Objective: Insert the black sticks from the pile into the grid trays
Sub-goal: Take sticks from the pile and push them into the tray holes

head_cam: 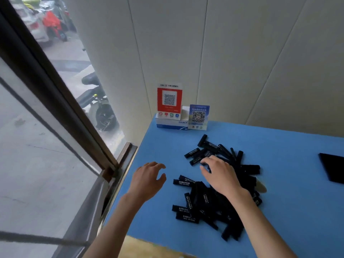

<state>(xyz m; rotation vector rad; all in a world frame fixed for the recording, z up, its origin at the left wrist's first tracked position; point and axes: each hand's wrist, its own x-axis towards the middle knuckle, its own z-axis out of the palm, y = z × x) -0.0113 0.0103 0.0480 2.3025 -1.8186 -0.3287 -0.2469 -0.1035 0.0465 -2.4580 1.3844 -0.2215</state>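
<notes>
Our right hand (219, 174) lay relaxed on the pile of small black printed sticks (216, 200) on the blue counter (297, 211); our left hand (149, 179) hovered empty. A careless grab could scatter sticks off the edge.

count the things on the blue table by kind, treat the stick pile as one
pile of black sticks: 1
QR code signs: 2, a red one and a blue one
white box behind the signs: 1
black tray, cut off at the right edge: 1
total: 5
The sticks overlap too much to count singly.
</notes>
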